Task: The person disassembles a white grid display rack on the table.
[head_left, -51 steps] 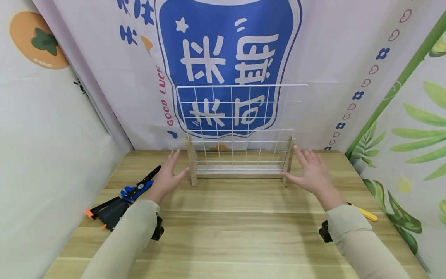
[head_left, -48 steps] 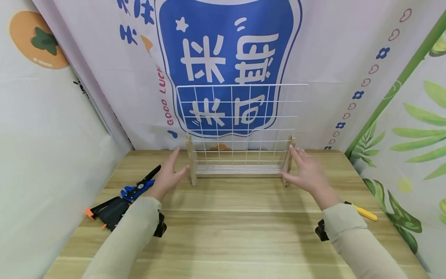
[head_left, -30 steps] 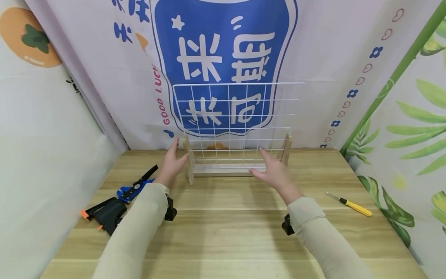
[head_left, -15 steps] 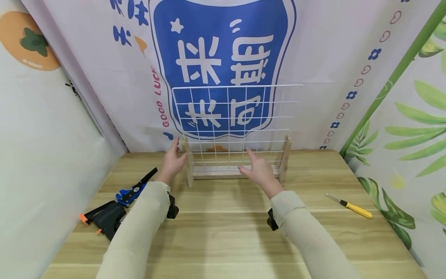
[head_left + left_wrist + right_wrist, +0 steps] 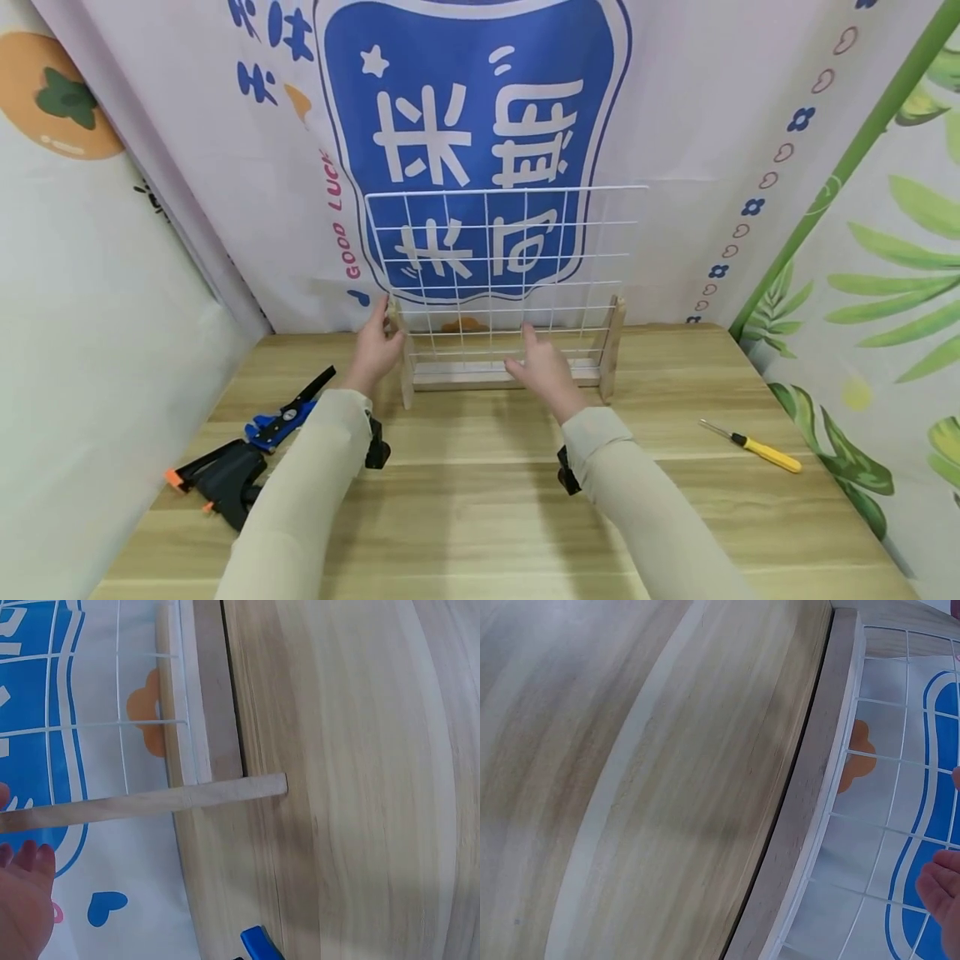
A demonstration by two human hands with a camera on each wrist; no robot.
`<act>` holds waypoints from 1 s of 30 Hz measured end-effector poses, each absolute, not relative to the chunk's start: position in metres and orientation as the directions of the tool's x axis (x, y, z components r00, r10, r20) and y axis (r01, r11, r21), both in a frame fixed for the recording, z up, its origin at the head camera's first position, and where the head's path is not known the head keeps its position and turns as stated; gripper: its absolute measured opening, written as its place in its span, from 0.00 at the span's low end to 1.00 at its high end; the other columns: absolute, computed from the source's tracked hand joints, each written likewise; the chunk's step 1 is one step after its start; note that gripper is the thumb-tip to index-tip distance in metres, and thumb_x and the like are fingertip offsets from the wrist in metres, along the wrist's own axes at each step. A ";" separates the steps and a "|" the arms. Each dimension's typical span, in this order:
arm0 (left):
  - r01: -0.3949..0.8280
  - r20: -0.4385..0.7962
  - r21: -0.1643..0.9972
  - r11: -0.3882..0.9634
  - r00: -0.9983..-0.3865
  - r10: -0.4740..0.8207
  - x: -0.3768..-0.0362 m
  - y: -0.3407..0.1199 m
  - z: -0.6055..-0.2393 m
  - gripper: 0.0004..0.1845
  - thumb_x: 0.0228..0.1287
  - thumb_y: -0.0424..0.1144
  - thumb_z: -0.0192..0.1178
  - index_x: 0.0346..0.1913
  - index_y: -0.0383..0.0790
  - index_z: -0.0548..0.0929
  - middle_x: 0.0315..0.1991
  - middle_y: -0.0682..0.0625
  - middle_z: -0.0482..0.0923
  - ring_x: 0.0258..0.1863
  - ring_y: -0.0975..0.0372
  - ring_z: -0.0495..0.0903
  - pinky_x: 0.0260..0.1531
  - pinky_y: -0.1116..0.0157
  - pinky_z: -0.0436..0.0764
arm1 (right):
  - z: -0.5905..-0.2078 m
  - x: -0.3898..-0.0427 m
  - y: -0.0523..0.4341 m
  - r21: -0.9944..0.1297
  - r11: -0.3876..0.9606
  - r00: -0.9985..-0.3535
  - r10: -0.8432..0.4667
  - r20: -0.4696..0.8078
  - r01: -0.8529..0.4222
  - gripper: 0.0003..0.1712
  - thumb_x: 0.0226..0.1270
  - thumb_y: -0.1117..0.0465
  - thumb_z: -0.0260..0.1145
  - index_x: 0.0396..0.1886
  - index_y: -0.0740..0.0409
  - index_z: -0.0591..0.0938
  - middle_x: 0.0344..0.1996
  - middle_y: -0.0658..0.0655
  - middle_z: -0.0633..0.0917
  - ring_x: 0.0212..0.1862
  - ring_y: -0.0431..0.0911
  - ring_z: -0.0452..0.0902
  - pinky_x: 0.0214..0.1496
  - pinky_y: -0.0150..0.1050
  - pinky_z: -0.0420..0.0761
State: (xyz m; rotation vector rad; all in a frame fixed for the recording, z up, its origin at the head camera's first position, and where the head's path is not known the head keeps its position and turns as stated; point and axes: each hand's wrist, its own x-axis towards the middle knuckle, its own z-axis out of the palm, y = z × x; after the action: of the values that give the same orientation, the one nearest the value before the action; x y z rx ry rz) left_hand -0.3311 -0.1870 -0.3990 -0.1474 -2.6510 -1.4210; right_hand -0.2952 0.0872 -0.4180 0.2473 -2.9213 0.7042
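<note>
A white wire grid [image 5: 465,192] stands upright in a wooden frame with a left post [image 5: 407,387], a right post [image 5: 611,354] and a low crossbar [image 5: 465,382]. My left hand [image 5: 373,354] is at the left post, index finger near its top and thumb in front. In the left wrist view, the thumb and the other fingers [image 5: 28,859] lie on opposite sides of the post, with a gap below it. In front of the grid's lower middle, my right hand [image 5: 551,375] has its index finger pointing up and thumb spread. Fingertips [image 5: 930,881] overlap the wires in the right wrist view.
A blue and black plier-like tool [image 5: 281,423] and a black tool with orange tips [image 5: 228,477] lie on the wooden table [image 5: 465,517] at left. A yellow-handled screwdriver [image 5: 771,454] lies at right. A printed curtain [image 5: 675,250] hangs right behind the rack.
My right hand has moved left from beside the right post to the grid's middle, uncovering the screwdriver. My left hand has come closer to the left post. The view has shifted slightly.
</note>
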 end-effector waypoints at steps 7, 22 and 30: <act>0.124 0.153 0.837 0.533 -0.988 -0.011 -0.326 -0.183 -0.396 0.38 0.61 0.34 0.48 0.71 0.48 0.44 0.67 0.35 0.53 0.64 0.43 0.60 0.60 0.50 0.65 | -0.417 -0.296 0.079 -0.416 0.891 -0.981 -0.142 0.130 -0.184 0.48 0.59 0.48 0.58 0.68 0.70 0.49 0.06 0.49 0.66 0.09 0.40 0.57 0.08 0.29 0.58; 0.116 0.172 0.853 0.508 -0.983 -0.064 -0.322 -0.179 -0.397 0.30 0.67 0.35 0.43 0.71 0.50 0.49 0.60 0.34 0.65 0.53 0.47 0.70 0.54 0.53 0.73 | -0.419 -0.300 0.073 -0.424 0.893 -0.988 -0.124 0.093 -0.152 0.49 0.57 0.47 0.61 0.67 0.71 0.50 0.11 0.53 0.73 0.12 0.43 0.66 0.12 0.33 0.68; 0.176 0.233 0.852 0.493 -0.971 -0.055 -0.320 -0.179 -0.398 0.28 0.66 0.32 0.44 0.69 0.39 0.54 0.65 0.35 0.59 0.64 0.49 0.62 0.63 0.58 0.64 | -0.422 -0.301 0.077 -0.504 0.854 -0.989 -0.070 0.130 -0.127 0.50 0.52 0.44 0.64 0.66 0.67 0.53 0.12 0.52 0.71 0.14 0.43 0.66 0.16 0.34 0.69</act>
State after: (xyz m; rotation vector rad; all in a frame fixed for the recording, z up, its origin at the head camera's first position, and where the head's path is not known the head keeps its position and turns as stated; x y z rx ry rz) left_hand -0.3200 -0.1791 -0.3975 -0.1032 -2.5088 -1.4723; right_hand -0.3011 0.0769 -0.4225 0.1559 -2.9217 0.8058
